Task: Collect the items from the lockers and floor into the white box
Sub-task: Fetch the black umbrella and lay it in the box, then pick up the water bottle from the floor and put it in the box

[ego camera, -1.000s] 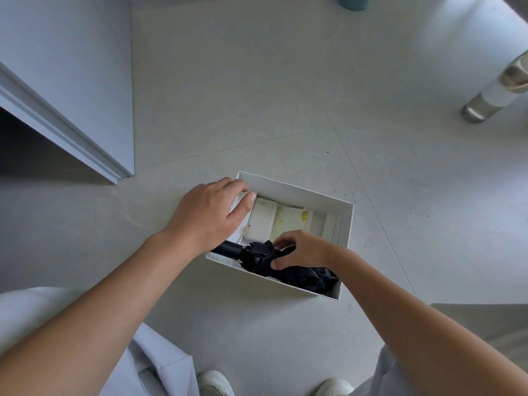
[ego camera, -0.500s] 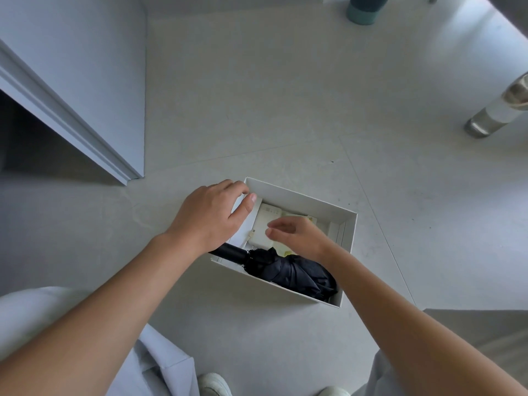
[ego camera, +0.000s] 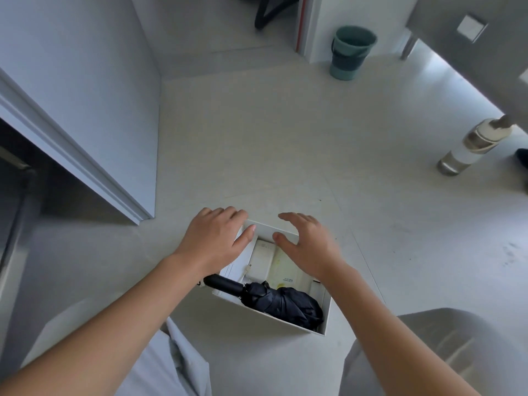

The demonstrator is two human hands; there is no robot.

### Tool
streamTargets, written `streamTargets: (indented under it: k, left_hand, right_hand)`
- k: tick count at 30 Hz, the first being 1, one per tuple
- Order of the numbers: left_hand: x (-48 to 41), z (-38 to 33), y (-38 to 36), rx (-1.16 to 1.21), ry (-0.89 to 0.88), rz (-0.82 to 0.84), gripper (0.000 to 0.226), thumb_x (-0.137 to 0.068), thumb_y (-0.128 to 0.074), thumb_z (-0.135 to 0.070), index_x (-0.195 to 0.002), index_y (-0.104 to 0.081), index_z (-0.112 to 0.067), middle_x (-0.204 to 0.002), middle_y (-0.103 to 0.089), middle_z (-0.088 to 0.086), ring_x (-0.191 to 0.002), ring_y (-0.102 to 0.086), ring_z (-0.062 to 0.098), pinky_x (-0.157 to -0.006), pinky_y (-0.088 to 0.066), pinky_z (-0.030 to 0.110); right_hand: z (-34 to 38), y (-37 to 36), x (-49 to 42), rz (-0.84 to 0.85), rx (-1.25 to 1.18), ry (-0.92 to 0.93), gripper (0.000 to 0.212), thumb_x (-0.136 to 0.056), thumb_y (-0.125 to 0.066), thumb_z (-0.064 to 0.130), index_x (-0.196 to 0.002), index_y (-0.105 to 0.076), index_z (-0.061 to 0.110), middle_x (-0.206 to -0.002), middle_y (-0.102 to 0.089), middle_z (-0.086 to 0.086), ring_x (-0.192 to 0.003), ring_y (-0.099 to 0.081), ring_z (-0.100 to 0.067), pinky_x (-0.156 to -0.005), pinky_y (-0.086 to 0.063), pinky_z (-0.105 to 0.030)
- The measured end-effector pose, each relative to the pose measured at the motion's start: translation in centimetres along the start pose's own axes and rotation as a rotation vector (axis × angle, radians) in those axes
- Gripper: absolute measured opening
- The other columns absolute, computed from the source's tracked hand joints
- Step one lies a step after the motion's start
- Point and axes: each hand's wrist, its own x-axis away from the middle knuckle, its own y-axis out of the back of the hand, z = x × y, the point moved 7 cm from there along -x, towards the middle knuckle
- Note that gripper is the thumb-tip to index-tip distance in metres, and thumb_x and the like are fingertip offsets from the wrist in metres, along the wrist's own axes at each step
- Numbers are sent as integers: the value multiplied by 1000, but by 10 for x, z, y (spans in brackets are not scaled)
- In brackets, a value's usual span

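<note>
Pale grey floor (ego camera: 257, 152), open locker door (ego camera: 85, 95) upper left, teal bucket (ego camera: 350, 52) top centre.

White box (ego camera: 268, 227) sits on the floor at lower centre. Already inside: a folded black umbrella (ego camera: 285, 304) along the near wall, and behind it a white power bank (ego camera: 261, 260) with a short cable and a yellowish pack (ego camera: 285, 267).

Left hand (ego camera: 213, 238) lies flat on the box's far-left corner, fingers straight, thumb over the rim. Right hand (ego camera: 308, 247) is spread over the far-right side and holds nothing; can't tell if it touches the rim.

Only loose item in view is a bottle (ego camera: 463, 150), upright on the floor at right of frame, well apart from the box. Likely next pick.

Suggested approach:
- keep the left hand on the corner so the light box doesn't slide
- send the right hand to the bottle and wrap the body low, not the cap
- lay it flat on the flat items behind the umbrella; free room looks tight, so don't drop it on the power bank
- alternatively move the box nearer the bottle first, one hand on each side
</note>
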Motion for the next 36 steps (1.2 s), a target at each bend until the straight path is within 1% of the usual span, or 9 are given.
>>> streamTargets:
  k: [3,5,10,15,20,23,28,34,36]
  left_hand:
    - [-5,-7,77,-5,15,-26,54,-98,-19,-52,-107,-60,-18,-94,-66,-4,-84,-62,22,-78,-45,38]
    - [-3,-16,136,-21,34,-27,55,-98,-17,-53,-106,-59,-18,-95,-66,-4,-84,-62,21,-79,-45,39]
    - [7,-45,302,-52,52,-28,63,-95,-10,-55,-106,-60,-19,-94,-66,-4,-84,-62,22,-80,-45,39]
    - [14,-74,480,-19,36,-100,60,-96,-13,-55,-104,-60,-18,-92,-65,-2,-85,-62,25,-79,-45,40]
    - [28,-100,612,18,38,-147,56,-99,-16,-54,-107,-60,-19,-96,-65,-4,-87,-62,22,-80,-45,40]
    - [36,-110,654,23,39,-167,56,-99,-16,-54,-109,-59,-20,-97,-65,-5,-87,-62,21,-80,-45,40]
    - [53,-126,680,14,49,-180,58,-99,-16,-53,-114,-60,-19,-100,-65,-4,-90,-62,22,-83,-45,40]
    - [81,-162,704,-12,-31,-204,56,-99,-18,-53,-115,-59,-19,-106,-63,-5,-96,-60,21,-83,-43,37]
    - [89,-171,714,-14,-54,-236,56,-99,-20,-53,-117,-61,-18,-109,-64,-4,-98,-61,21,-83,-45,38]
  right_hand:
    - [44,69,2,-43,39,24,52,-98,-58,46,-142,-56,19,-140,-62,3,-132,-51,-18,-101,-43,-31]
    - [79,123,5,-66,59,31,52,-98,-57,47,-143,-55,20,-140,-61,4,-134,-49,-17,-102,-44,-32]
    - [177,277,27,-102,89,32,54,-97,-57,48,-143,-55,22,-141,-61,7,-134,-48,-15,-100,-44,-30]
    - [273,432,52,-177,80,22,53,-96,-60,47,-142,-57,20,-139,-62,6,-132,-49,-15,-100,-43,-29]
    - [342,542,77,-204,57,-13,56,-96,-57,51,-145,-52,23,-142,-59,9,-134,-46,-13,-103,-38,-26]
    - [364,575,88,-208,68,-12,57,-96,-55,53,-145,-52,25,-141,-58,9,-133,-47,-14,-104,-39,-29]
    - [372,596,105,-226,68,-11,56,-96,-56,54,-144,-53,25,-141,-59,9,-132,-47,-14,-103,-40,-31]
    - [376,615,138,-286,54,-31,56,-95,-58,54,-143,-55,24,-141,-59,8,-132,-47,-14,-98,-37,-25]
    - [380,623,151,-314,44,-29,57,-94,-58,54,-143,-54,24,-142,-58,8,-134,-46,-14,-99,-37,-25]
